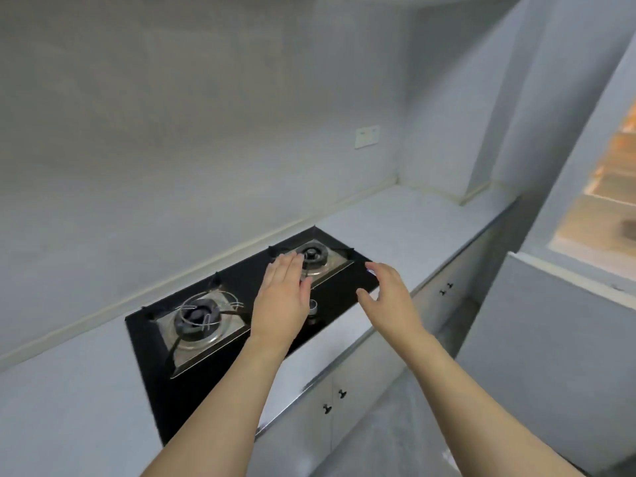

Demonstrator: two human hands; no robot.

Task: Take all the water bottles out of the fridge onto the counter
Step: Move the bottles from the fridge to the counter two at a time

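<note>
reaching over the stove (pixel 241 304), left hand (pixel 280 301) and right hand (pixel 389 297) wide, empty; best turn toward the fridge (pixel 599 215).

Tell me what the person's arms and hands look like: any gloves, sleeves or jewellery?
Both are bare. The left hand and right hand wear no gloves, and no rings or watch show. The forearms are uncovered right down to the picture's lower edge, so no sleeve is visible. The picture is somewhat blurred, so fine details cannot be told.
</note>
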